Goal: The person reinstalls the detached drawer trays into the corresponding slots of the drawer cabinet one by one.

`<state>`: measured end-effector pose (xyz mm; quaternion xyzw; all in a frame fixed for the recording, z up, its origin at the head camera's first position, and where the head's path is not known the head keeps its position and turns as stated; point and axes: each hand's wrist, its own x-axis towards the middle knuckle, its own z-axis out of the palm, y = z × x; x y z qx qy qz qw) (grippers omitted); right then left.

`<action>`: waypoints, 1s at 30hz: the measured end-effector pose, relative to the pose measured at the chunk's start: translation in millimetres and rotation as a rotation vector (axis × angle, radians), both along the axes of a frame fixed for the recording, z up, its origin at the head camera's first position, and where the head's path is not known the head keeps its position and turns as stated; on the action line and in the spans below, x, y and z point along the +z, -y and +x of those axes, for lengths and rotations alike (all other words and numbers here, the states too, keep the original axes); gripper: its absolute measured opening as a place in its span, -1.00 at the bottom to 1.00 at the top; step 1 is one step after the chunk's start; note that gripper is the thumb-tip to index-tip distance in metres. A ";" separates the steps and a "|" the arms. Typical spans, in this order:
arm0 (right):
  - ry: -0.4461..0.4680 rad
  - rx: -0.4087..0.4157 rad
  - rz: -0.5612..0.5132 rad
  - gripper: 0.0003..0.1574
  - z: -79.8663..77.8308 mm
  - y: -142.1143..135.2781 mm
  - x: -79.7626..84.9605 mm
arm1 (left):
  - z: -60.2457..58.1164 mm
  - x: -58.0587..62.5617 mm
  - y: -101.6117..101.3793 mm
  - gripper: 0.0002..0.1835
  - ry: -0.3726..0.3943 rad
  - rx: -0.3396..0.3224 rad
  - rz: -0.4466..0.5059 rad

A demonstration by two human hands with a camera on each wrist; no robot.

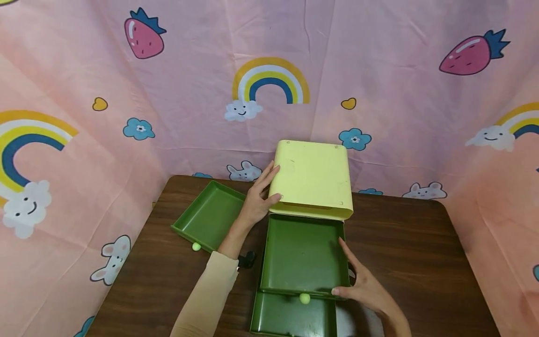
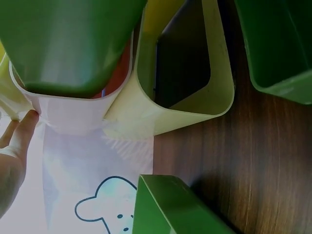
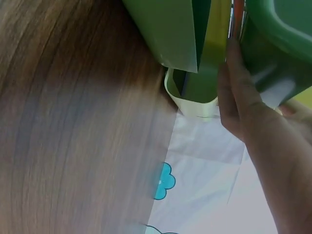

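One drawer (image 1: 303, 255) (green) against right fingers (image 1: 348, 252)

No readable words, numbers or labels.

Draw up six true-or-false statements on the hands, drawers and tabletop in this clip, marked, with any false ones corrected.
1. The left hand touches the yellow cabinet. True.
2. In the head view, the separate green drawer lies left of the yellow cabinet. True.
3. The right hand touches the separate green drawer. False: it touches the upper green drawer.
4. The upper green drawer has a pale green knob. True.
5. In the head view, the lower green drawer is completely hidden. False: part of it shows past the upper green drawer's front.
6. The tabletop is white. False: it is brown.
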<state>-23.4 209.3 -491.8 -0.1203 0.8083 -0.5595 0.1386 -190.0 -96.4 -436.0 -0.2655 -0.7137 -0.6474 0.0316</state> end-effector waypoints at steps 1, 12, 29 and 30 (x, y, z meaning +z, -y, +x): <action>0.010 0.001 -0.008 0.47 -0.4 -0.1 -0.2 | -0.3 -0.5 0.5 0.02 -0.002 0.001 0.001; 0.111 0.043 -0.008 0.55 -4.7 -3.2 1.7 | 0.4 -1.2 2.1 0.05 -0.009 0.021 -0.018; 0.072 -0.015 0.067 0.45 -9.9 2.6 2.7 | -2.2 -2.8 3.1 0.02 0.007 -0.019 -0.016; 0.064 -0.010 0.080 0.45 -11.0 2.2 3.3 | -2.6 -2.7 3.3 0.02 0.010 -0.023 -0.012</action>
